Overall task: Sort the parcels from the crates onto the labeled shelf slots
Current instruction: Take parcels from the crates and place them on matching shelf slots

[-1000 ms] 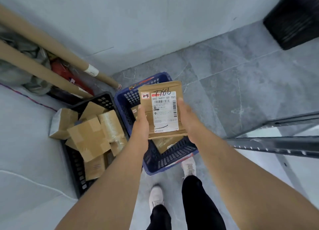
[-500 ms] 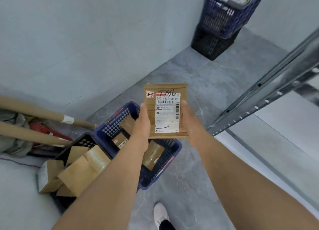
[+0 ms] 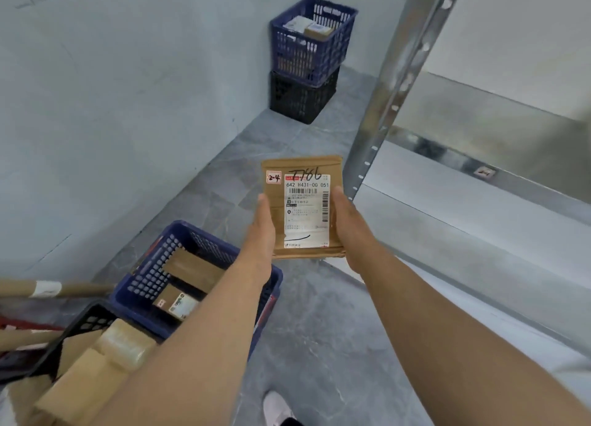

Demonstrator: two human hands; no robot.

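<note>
I hold a flat brown cardboard parcel [image 3: 303, 208] in front of me with both hands. It carries a white shipping label, a handwritten number and a small red-edged tag reading 2-4. My left hand [image 3: 260, 233] grips its left edge and my right hand [image 3: 347, 227] grips its right edge. Below on the floor a blue crate [image 3: 144, 284] holds a few parcels. A black crate [image 3: 80, 329] heaped with boxes stands at the lower left. The metal shelf [image 3: 479, 201] is on the right, with a small slot label [image 3: 484, 171] on its beam.
A blue crate [image 3: 311, 38] with parcels is stacked on a black crate [image 3: 300, 100] in the far corner. A perforated steel upright [image 3: 396, 83] rises just right of the parcel. Cardboard tubes [image 3: 64, 289] lie at the left by the wall. My shoe [image 3: 276, 408] shows below.
My view has swung up and to the right, away from the crates toward the shelf. The parcel stays gripped in both hands and now sits near the shelf upright.
</note>
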